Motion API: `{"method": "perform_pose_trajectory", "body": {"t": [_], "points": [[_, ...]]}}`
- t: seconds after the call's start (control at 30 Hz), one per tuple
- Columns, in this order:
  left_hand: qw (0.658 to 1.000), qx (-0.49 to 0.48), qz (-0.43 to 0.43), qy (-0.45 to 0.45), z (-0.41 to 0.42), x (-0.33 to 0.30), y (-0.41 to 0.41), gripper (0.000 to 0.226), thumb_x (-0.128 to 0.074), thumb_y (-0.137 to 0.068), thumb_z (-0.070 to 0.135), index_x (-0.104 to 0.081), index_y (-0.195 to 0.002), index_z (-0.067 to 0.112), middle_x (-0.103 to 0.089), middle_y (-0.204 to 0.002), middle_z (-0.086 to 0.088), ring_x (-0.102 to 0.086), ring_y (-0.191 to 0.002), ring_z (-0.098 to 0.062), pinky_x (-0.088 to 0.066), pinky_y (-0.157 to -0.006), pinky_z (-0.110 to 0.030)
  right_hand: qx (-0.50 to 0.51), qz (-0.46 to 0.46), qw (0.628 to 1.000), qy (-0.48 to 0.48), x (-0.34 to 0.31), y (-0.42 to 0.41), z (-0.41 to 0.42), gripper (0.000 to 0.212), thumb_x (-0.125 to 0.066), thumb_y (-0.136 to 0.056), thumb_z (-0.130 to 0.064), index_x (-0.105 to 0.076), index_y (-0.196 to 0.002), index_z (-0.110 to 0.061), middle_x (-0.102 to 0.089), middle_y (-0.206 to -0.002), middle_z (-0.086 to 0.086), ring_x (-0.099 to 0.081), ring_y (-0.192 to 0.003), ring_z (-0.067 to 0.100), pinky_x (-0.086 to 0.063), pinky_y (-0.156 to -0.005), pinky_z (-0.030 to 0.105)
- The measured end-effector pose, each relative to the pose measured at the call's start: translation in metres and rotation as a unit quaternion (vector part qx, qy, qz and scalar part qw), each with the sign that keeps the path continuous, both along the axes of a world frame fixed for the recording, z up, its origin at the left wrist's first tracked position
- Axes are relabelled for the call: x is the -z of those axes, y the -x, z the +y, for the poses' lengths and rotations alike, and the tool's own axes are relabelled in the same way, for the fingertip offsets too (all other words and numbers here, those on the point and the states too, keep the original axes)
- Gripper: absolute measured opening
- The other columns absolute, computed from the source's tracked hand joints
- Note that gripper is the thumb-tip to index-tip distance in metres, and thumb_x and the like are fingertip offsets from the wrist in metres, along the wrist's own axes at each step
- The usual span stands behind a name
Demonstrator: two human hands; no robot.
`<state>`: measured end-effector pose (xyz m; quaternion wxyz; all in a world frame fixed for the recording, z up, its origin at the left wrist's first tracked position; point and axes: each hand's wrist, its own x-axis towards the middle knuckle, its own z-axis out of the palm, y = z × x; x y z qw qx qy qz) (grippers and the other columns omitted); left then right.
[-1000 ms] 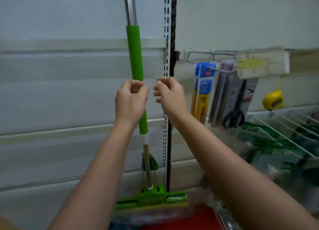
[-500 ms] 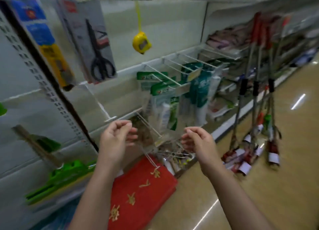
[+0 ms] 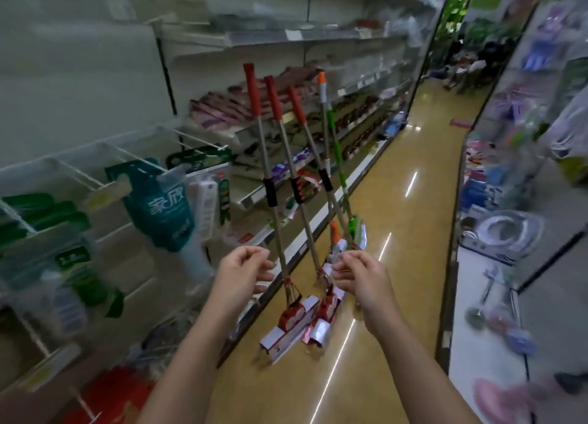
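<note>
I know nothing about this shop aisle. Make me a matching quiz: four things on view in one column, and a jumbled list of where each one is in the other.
Things
1. three mops with red top grips and black middle grips
2. mop with a green and white pole and orange tip
3. teal plastic packet with white characters
4. white ring in a box

Places
A. on the right-hand shelf
B. hanging from a wire hook on the left
C. leaning on the left shelving, nearer the camera
D. leaning on the left shelving, further down the aisle

Pairs: 1-C, 2-D, 3-B, 4-A
</note>
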<state>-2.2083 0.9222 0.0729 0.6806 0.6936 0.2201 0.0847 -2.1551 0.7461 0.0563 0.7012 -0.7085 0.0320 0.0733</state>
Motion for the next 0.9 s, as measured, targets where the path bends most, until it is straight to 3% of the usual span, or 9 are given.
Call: {"method": "perform_pose_trajectory", "body": {"t": [0.23,0.4,0.67,0.9], "points": [[0.999,0.033,-0.007,-0.003,-0.06,0.013,-0.136,0.022,-0.047,-0.094,0.012,-0.06,-0.077,0.013,-0.064,-0.074,-0.006,-0.059,-0.067,-0.017,-0.047,-0.062,-0.03,0.032,0.015,0.999,-0.015,0.017,-0.125,-0.061,0.018,-0.048,-0.094,-0.014,-0.063,-0.094,-0.005,-0.06,-0.078,0.008,-0.056,-0.067,0.017,-0.046,-0.057,0.025],[0.998,0.046,-0.008,0.031,-0.101,0.017,-0.261,0.022,-0.047,-0.093,0.011,-0.06,-0.075,0.011,-0.061,-0.07,-0.006,-0.058,-0.066,-0.018,-0.046,-0.064,-0.032,0.049,0.031,0.998,-0.02,0.023,-0.23,-0.096,0.017,-0.048,-0.095,-0.013,-0.062,-0.089,-0.007,-0.061,-0.075,0.007,-0.058,-0.063,0.015,-0.048,-0.063,0.029],[0.995,0.093,0.009,0.037,-0.19,0.007,-0.443,0.02,-0.047,-0.092,0.01,-0.059,-0.076,0.01,-0.06,-0.07,-0.004,-0.057,-0.063,-0.016,-0.044,-0.058,-0.026,0.072,0.044,0.996,-0.023,0.01,-0.393,-0.163,0.018,-0.045,-0.095,-0.011,-0.06,-0.087,-0.01,-0.059,-0.072,0.003,-0.055,-0.062,0.013,-0.047,-0.053,0.018],[0.997,0.06,0.031,0.031,-0.25,0.032,-0.581,0.02,-0.047,-0.092,0.009,-0.059,-0.075,0.009,-0.059,-0.07,-0.007,-0.057,-0.065,-0.019,-0.045,-0.06,-0.03,0.033,0.056,0.998,-0.006,0.03,-0.54,-0.229,0.017,-0.045,-0.095,-0.013,-0.062,-0.088,-0.011,-0.06,-0.074,0.003,-0.057,-0.068,0.016,-0.048,-0.062,0.025]]}}
